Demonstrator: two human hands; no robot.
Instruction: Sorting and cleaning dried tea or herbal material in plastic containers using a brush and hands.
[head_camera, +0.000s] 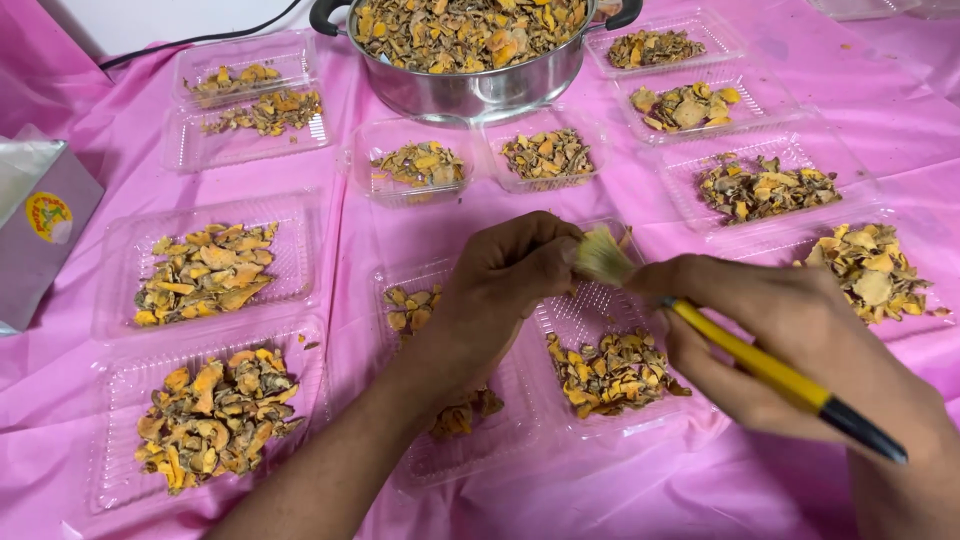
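Observation:
My right hand (790, 340) grips a yellow-handled brush (745, 355) with a black end; its pale bristles (603, 256) touch the fingertips of my left hand (505, 280). My left hand is curled, fingers pinched at the bristles; whether it holds a small piece I cannot tell. Both hands hover over an open clear plastic clamshell tray (590, 310) holding dried yellow-brown slices (612, 372) in both halves.
A steel pot (470, 85) full of the same dried slices stands at the back centre. Several clear trays with slices surround it, such as one tray (205, 270) at left and one tray (765, 185) at right. A silver box (40, 225) sits far left on the pink cloth (900, 120).

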